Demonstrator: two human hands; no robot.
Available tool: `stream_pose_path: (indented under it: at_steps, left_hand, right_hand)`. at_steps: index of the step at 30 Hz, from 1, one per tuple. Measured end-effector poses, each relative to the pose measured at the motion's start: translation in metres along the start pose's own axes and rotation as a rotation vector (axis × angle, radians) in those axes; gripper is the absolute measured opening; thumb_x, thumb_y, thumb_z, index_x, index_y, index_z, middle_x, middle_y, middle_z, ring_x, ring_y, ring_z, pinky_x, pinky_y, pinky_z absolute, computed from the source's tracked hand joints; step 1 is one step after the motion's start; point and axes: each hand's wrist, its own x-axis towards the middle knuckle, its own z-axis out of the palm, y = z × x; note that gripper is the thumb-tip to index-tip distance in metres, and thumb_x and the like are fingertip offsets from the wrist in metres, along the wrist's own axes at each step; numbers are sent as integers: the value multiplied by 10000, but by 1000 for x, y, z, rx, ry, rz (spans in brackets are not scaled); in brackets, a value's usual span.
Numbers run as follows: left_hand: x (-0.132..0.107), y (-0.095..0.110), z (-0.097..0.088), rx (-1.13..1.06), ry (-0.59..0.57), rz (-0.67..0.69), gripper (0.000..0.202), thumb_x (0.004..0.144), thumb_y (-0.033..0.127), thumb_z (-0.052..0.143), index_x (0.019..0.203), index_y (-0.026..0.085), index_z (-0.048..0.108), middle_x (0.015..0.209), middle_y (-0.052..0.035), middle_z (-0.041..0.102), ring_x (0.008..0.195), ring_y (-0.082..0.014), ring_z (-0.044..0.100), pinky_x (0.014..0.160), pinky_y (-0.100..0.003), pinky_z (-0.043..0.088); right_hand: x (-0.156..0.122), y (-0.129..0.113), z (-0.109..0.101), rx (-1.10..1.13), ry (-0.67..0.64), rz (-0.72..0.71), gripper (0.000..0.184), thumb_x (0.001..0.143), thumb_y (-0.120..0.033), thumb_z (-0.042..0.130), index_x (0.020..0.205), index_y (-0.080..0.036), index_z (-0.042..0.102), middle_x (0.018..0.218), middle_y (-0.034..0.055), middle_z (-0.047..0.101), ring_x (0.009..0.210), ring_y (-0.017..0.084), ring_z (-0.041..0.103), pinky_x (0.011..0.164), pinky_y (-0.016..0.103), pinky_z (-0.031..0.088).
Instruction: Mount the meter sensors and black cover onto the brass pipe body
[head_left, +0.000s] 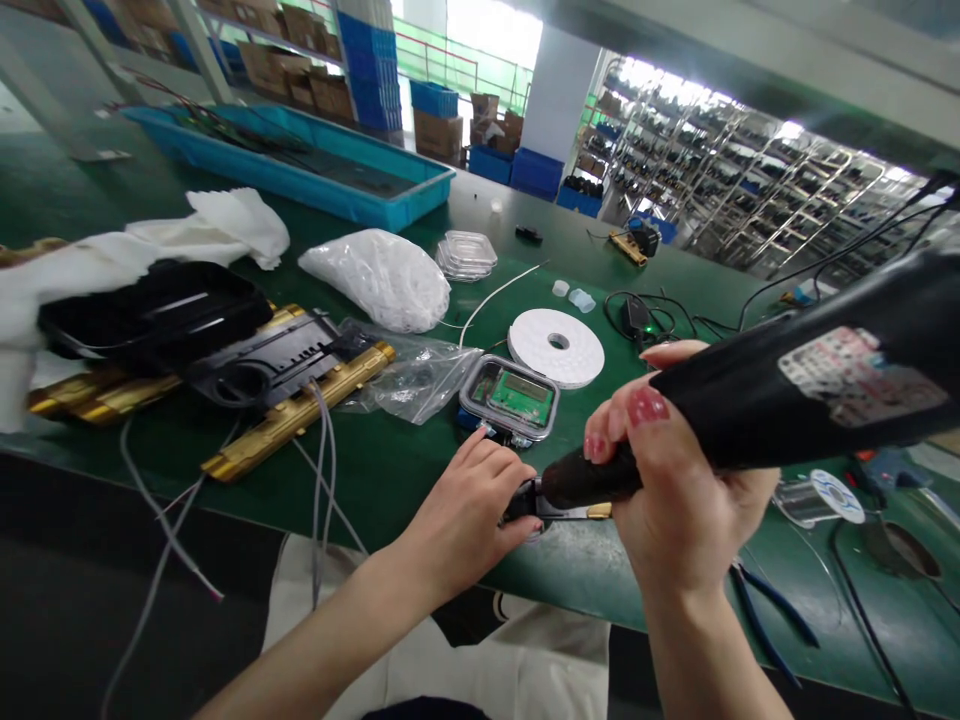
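Note:
In the head view my right hand (675,480) wraps round a thick black electric screwdriver (780,370) with a worn label on its side. The tool slants down to the left, and its narrow end meets a small black part (526,498). My left hand (476,500) grips that part at the table's front edge, thumb below and fingers on top. A gold-coloured piece (598,510) shows just beyond it, mostly hidden by the screwdriver and my right hand. Just behind my left fingers lies a clear-lidded case (510,398) with a green circuit board inside.
Brass pipes with black housings (262,360) and grey cables lie left. Behind are a plastic bag of parts (379,280), clear lids (466,254), a white tape roll (556,346) and a blue tray (300,165). Pliers (772,610) and a solder spool (817,498) lie right.

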Motion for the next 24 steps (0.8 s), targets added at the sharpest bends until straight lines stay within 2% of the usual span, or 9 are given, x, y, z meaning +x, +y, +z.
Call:
stream_pose_path:
  at_steps: [4, 9, 16, 24]
  left_hand:
    - [0, 0, -2, -23, -6, 1, 360, 723, 154, 781, 1010, 166, 563, 990, -35, 583, 1037, -229, 514, 1136, -463, 202]
    - [0, 0, -1, -15, 6, 26, 344, 720, 176, 783, 979, 141, 559, 949, -52, 556, 1037, -247, 489, 1133, -466, 223]
    - [2, -3, 1, -10, 17, 30, 355, 728, 194, 778, 999, 148, 553, 963, -53, 548, 1040, -249, 482, 1129, -468, 224]
    - [1, -2, -2, -33, -10, 12, 367, 721, 192, 801, 1000, 171, 564, 993, -25, 578, 1020, -226, 517, 1122, -465, 218]
  right_hand:
    - [-2, -1, 4, -32, 23, -32, 193, 747, -249, 665, 928, -224, 601, 627, -36, 556, 508, 131, 531, 517, 325, 465]
    - [-3, -1, 8, -69, -9, -26, 176, 724, -265, 690, 848, -212, 577, 684, -15, 577, 595, 152, 586, 574, 350, 503]
    - [-2, 1, 7, -90, -24, -40, 177, 733, -262, 673, 850, -200, 556, 691, -11, 565, 617, 146, 590, 614, 350, 522]
    - [9, -7, 1, 46, 1, -17, 176, 763, -244, 648, 917, -205, 572, 580, -63, 495, 440, 84, 476, 437, 255, 399]
